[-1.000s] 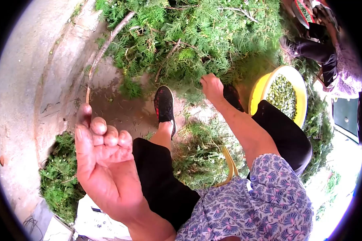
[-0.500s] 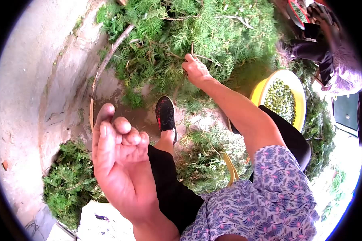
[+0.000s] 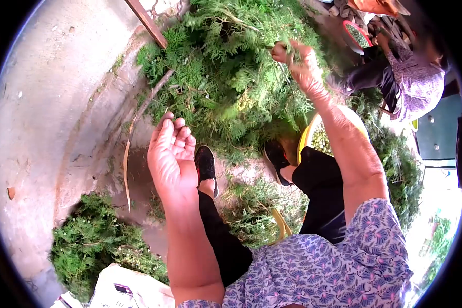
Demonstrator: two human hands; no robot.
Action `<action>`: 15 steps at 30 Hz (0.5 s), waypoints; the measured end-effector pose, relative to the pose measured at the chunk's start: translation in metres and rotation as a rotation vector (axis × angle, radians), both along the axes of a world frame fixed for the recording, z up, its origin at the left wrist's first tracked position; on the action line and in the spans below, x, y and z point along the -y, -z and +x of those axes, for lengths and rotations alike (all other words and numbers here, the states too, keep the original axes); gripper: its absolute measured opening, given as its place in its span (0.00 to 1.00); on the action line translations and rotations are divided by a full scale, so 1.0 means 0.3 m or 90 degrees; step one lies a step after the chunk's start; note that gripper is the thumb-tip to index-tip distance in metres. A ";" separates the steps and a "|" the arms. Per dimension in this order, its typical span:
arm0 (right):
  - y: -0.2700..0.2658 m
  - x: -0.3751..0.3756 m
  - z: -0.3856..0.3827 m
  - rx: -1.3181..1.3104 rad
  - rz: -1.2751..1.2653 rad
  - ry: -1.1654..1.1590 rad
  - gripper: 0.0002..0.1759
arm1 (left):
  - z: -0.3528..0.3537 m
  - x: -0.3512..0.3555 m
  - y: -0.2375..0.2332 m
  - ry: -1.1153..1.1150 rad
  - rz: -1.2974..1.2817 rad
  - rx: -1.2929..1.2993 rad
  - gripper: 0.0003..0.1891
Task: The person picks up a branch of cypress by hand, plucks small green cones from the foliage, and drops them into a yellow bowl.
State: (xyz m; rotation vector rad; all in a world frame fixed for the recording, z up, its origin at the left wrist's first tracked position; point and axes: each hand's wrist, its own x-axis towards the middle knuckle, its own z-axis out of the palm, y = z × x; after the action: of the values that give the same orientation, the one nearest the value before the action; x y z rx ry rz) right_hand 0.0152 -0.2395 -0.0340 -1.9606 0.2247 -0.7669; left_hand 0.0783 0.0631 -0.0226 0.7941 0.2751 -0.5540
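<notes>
A big heap of green cypress-like branches [image 3: 231,72] lies on the ground in front of me. My right hand [image 3: 297,59] is stretched far out over the heap, fingers closed on a green sprig [image 3: 288,47]. My left hand [image 3: 172,151] is raised over the near edge of the heap, palm up, fingers loosely apart and holding nothing. My two feet in black shoes [image 3: 206,163] rest on the dirt below the heap.
A yellow basin [image 3: 313,138] of small green berries sits beside my right leg. A smaller pile of greenery [image 3: 95,241] lies at lower left by the concrete wall [image 3: 41,118]. Another person [image 3: 405,77] sits at upper right. A long bare stick [image 3: 138,118] leans along the wall.
My right hand has reached farther out and up into the heap and closed on a sprig. My left hand has moved forward and uncurled its fingers.
</notes>
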 end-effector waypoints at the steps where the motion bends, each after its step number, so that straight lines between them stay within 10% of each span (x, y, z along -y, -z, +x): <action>1: -0.044 0.033 0.014 -0.054 -0.108 0.016 0.14 | 0.003 0.009 0.004 0.006 0.000 0.002 0.08; 7: -0.291 -0.026 0.034 0.078 0.228 -0.028 0.12 | 0.005 0.080 0.000 0.005 0.004 -0.020 0.06; 10: -0.458 -0.055 -0.012 0.052 0.008 -0.008 0.12 | 0.004 0.098 0.011 0.022 -0.024 -0.012 0.06; 15: -0.639 -0.091 -0.127 0.167 0.100 -0.034 0.13 | 0.003 0.117 0.006 0.031 0.005 0.013 0.07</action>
State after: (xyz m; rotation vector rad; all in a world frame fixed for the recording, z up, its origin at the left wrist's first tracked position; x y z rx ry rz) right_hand -0.0227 -0.2121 0.1578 -1.6925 0.0710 -0.9335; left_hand 0.0791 0.0280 -0.0244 0.8156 0.2408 -0.5902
